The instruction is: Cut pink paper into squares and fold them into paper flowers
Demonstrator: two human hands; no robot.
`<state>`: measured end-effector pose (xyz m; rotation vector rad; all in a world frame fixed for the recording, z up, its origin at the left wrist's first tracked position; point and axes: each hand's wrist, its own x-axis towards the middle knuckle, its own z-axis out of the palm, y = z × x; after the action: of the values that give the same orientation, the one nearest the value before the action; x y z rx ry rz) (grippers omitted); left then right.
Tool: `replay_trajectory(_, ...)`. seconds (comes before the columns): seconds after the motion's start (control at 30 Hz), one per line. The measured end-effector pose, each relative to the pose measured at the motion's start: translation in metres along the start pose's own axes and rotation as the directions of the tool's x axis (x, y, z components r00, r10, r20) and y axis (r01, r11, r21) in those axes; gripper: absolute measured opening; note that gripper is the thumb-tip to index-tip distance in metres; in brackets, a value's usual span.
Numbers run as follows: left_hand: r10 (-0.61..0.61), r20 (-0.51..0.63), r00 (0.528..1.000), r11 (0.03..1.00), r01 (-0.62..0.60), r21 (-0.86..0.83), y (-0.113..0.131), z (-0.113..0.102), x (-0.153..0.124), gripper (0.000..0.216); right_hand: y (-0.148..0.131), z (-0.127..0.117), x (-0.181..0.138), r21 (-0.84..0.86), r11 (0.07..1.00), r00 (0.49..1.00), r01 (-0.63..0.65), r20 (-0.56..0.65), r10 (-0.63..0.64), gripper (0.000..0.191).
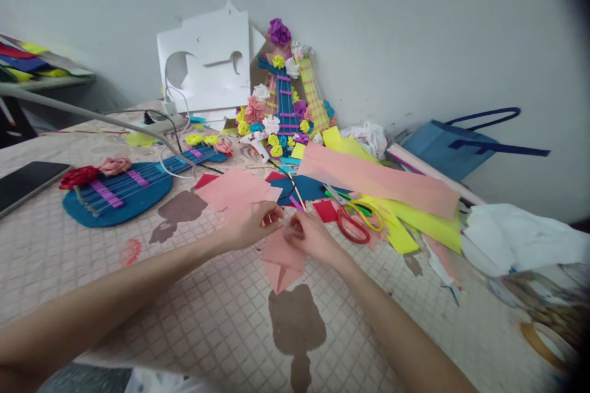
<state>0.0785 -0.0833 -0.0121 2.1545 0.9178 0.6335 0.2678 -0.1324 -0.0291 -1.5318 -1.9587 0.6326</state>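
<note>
A folded piece of pink crepe paper hangs between my hands, its lower end coming to a point above the table. My left hand is closed, its fingertips pinched at the paper's upper left edge. On the other side, my right hand pinches the upper right part, with thumb and fingers curled together. The exact grip at the fingertips is small and partly hidden. Just beyond my left hand lie flat pink paper sheets. Scissors with red and yellow handles rest to the right of my right hand.
A blue guitar-shaped craft with paper flowers lies left, near a dark phone. Behind stand a white glue gun, flowered guitar crafts and white cut-out board. Yellow paper, a blue bag and tape are right.
</note>
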Motion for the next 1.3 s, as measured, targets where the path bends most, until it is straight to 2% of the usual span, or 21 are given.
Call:
replay_trajectory(0.13,-0.023,-0.015,1.0,0.997,0.022,-0.076,-0.005,-0.008,0.004,0.023,0.002,-0.005,-0.002,0.147,0.989,0.999,-0.018,0.045,0.012,0.014)
replay_trajectory(0.23,-0.066,0.004,0.998,0.971,0.065,-0.231,-0.009,-0.015,-0.001,0.035,0.005,-0.009,-0.008,0.371,0.926,0.998,-0.067,0.016,0.066,0.012)
replay_trajectory(0.3,-0.138,0.093,0.986,0.905,0.164,-0.393,-0.01,-0.017,-0.005,0.043,0.008,-0.008,-0.011,0.52,0.848,0.989,-0.1,-0.045,0.144,0.017)
replay_trajectory(0.37,-0.194,0.215,0.957,0.799,0.282,-0.531,-0.011,-0.016,-0.008,0.047,0.011,-0.005,-0.012,0.622,0.776,0.971,-0.11,-0.1,0.218,0.021)
replay_trajectory(0.43,-0.211,0.282,0.936,0.73,0.343,-0.591,-0.012,-0.013,-0.009,0.044,0.013,-0.002,-0.012,0.689,0.716,0.958,-0.116,-0.113,0.264,0.022)
replay_trajectory(0.6,-0.214,0.209,0.954,0.789,0.295,-0.539,-0.018,-0.008,-0.007,0.038,0.006,-0.004,-0.013,0.789,0.591,0.964,-0.168,0.008,0.264,0.028)
replay_trajectory(0.7,-0.164,0.316,0.935,0.831,0.303,-0.466,-0.018,-0.014,-0.006,0.037,0.001,-0.008,-0.015,0.85,0.471,0.962,-0.237,0.136,0.237,0.034)
replay_trajectory(0.77,-0.11,0.398,0.911,0.875,0.279,-0.396,-0.016,-0.019,-0.007,0.038,-0.001,-0.009,-0.016,0.853,0.437,0.953,-0.286,0.202,0.228,0.036)
replay_trajectory(0.9,-0.045,0.494,0.868,0.919,0.23,-0.319,-0.015,-0.02,-0.01,0.038,-0.001,-0.006,-0.017,0.778,0.56,0.959,-0.284,0.23,0.167,0.036)
replay_trajectory(1.07,0.008,0.486,0.874,0.955,0.138,-0.263,-0.015,-0.014,-0.01,0.037,-0.005,-0.003,-0.017,0.627,0.744,0.965,-0.233,0.242,0.099,0.026)
replay_trajectory(1.2,-0.017,0.389,0.921,0.966,0.116,-0.231,-0.015,-0.014,-0.007,0.038,-0.01,-0.007,-0.019,0.562,0.801,0.972,-0.206,0.215,0.1,0.027)
replay_trajectory(1.3,-0.026,0.374,0.927,0.966,0.119,-0.229,-0.013,-0.016,-0.007,0.038,-0.013,-0.014,-0.02,0.564,0.79,0.941,-0.239,0.335,0.046,0.029)
